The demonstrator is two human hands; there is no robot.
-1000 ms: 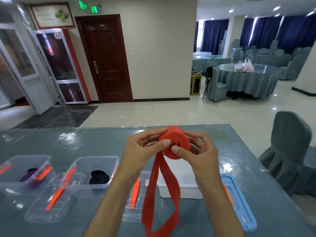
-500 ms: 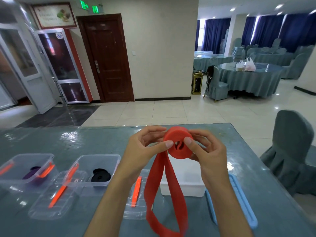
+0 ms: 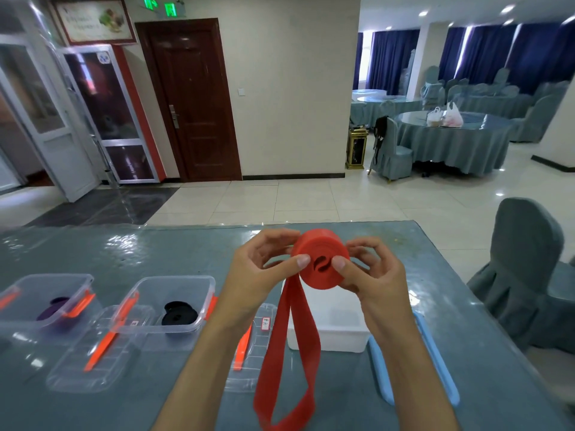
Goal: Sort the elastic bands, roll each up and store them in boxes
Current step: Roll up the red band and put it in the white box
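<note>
Red elastic band [image 3: 320, 259], half rolled, pinched between both hands' curled fingers [image 3: 300, 262], tail hanging.

Left hand [image 3: 264, 269] and right hand [image 3: 370, 275] raised, fingers [image 3: 300, 262] curled, pinching

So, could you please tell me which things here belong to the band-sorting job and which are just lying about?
Job:
red band, gripped by left hand and right hand
black band
purple band
clear boxes
white box
lids

Lying about:
chair
bags
</note>
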